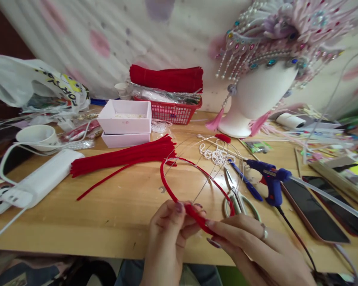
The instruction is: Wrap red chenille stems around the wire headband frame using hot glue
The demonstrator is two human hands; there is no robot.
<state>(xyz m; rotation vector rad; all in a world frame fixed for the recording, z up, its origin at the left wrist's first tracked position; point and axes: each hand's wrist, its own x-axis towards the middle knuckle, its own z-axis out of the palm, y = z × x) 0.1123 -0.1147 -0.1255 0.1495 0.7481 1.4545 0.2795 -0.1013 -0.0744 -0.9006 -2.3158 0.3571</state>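
Hoop: the red fuzzy hoop [193, 213] is between my hands, over the near part of the wooden table [107, 226], with thin bare wires [203, 185] arching off it.
My left hand [167, 234]: thumb and fingers pinch the hoop's near side.
My right hand [250, 238]: fingertips grip the same red stretch just beside, a ring [264, 231] on one finger.
Far end of the wires: a small red fuzzy piece [222, 138].
Right of the hoop: scissors [237, 198] partly behind it, a blue pen [246, 180], white beads [214, 154], a blue glue gun [270, 176], a dark-screened phone [313, 208].
Left of the hoop: a bundle of red fuzzy stems [122, 156], one loose stem [104, 182] beside it, and a white power strip [47, 178].
Behind: stacked white boxes [125, 115], a red basket [176, 112], and a white head form [262, 99] wearing a pink beaded headdress [286, 35].
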